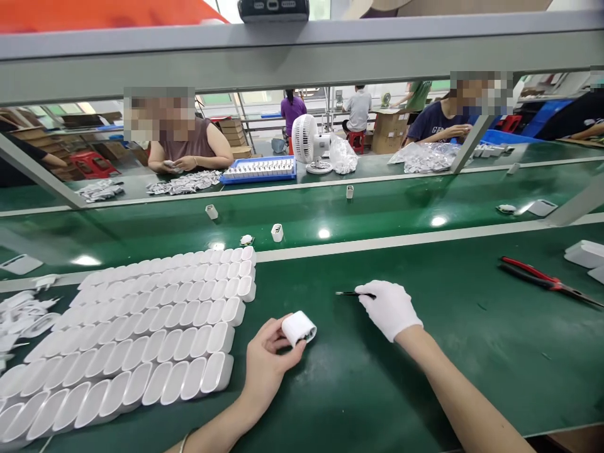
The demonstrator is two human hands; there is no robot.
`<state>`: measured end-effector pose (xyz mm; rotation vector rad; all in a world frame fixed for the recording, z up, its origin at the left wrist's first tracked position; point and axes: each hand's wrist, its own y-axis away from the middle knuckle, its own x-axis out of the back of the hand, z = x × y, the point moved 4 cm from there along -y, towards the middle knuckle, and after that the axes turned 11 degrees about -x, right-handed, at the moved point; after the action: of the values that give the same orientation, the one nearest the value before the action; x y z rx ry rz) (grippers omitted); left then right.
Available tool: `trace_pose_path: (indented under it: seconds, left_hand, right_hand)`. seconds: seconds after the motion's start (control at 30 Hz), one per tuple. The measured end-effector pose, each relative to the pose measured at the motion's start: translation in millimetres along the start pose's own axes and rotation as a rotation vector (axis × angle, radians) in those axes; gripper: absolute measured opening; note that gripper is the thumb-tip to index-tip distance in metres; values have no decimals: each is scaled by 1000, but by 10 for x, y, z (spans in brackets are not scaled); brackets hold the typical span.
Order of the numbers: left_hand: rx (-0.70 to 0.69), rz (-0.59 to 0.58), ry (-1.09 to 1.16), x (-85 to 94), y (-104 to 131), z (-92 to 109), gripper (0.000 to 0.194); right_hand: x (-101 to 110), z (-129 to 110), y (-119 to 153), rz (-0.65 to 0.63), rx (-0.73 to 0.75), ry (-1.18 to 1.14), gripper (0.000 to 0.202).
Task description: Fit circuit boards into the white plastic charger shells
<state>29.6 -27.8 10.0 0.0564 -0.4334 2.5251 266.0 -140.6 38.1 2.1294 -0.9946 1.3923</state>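
Observation:
My bare left hand (pixel 271 358) grips a white charger housing (pixel 299 326) between thumb and fingers. The housing is tilted, and its open end, with something dark inside, faces right. Off to the right, my right hand (pixel 389 307) wears a white glove and is closed on slim black tweezers (pixel 350 294), whose tip points left. A gap of bare green surface separates the tweezers from the housing. Left of my left hand stand rows of white housings (pixel 219 371), packed close together with their rimmed ends up.
Red-and-black pliers (pixel 550 282) lie at right. Beyond the bench edge strip, small chargers (pixel 277 233) sit on a green belt. White parts (pixel 26 314) are heaped at far left. A grey frame bar (pixel 302 60) crosses above. Across the belt are a fan (pixel 306 139), a blue tray (pixel 259 178) and several people.

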Motion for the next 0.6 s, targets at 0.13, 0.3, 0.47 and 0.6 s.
trace_pose_path:
  seconds: [0.13,0.3,0.47,0.6]
  left_hand:
    - [-733,58,-366,117,95,426,45]
    - [-1224,42,-629,219,212,671,42]
    - [-1394,-135,-707,291,221,708,26]
    - [-1420,-111,-707,408,198,711,37]
  right_hand:
    - [-137,-147,-85,32,87,87,18]
    - [-336,-1239,-244,-137,445,-41,29]
    - [-730,-2642,-731,-345,659,-39,35]
    - [-1027,-3304,-1091,-451,598,26,38]
